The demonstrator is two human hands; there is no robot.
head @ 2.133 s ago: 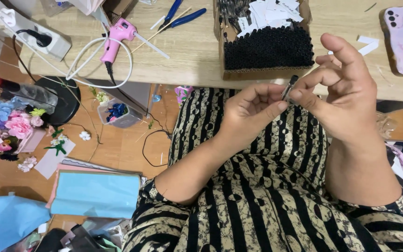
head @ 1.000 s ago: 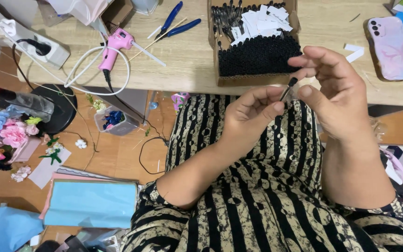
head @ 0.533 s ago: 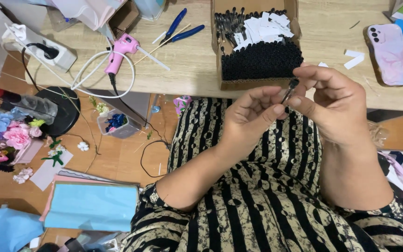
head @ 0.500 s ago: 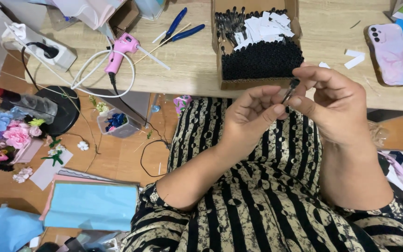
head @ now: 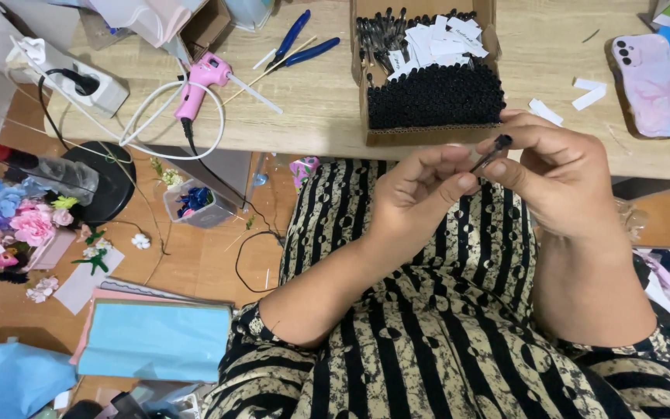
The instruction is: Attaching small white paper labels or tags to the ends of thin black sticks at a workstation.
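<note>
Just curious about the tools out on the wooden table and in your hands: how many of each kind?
Pink glue gun: 1
Blue-handled pliers: 1
White power strip: 1
Phone in a pink marbled case: 1
Small black stick, pinched by left hand and right hand: 1
Total: 5

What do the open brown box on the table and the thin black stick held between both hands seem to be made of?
Open brown box: likely corrugated cardboard, matte, with raw folded flaps. Thin black stick, pinched by the left hand and right hand: possibly plastic, dark and smooth; too small to be sure.
</note>
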